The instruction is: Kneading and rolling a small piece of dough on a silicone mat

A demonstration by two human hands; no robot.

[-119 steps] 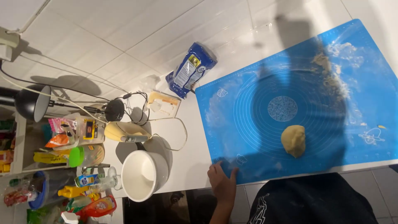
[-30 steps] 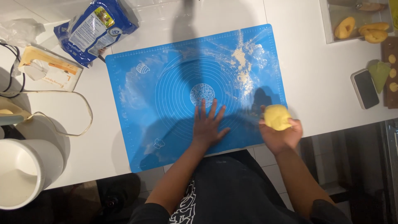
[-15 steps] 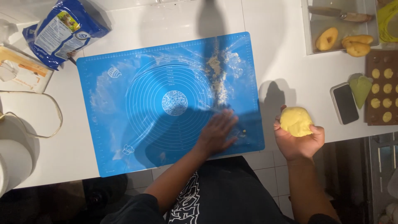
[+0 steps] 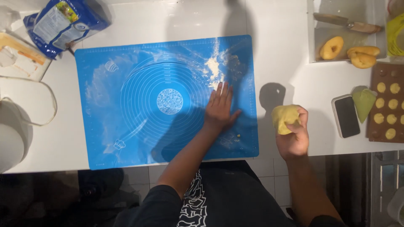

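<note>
Head view: right hand (image 4: 294, 136) grip closed round dough ball (image 4: 284, 118); left hand (image 4: 220, 108) flat, open on blue mat (image 4: 126, 105).

A crumpled blue plastic bag with a white and green label (image 4: 63, 23) lies at the upper left of the frame. Just below it sits a flat white and orange packet (image 4: 19, 56). At the right, a dark-screened rectangular phone (image 4: 347, 116) lies flat.

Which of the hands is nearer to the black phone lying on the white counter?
Right. The right hand, gripping the yellow dough ball, sits just left of the black phone. The left hand lies flat on the blue silicone mat, farther left.
</note>
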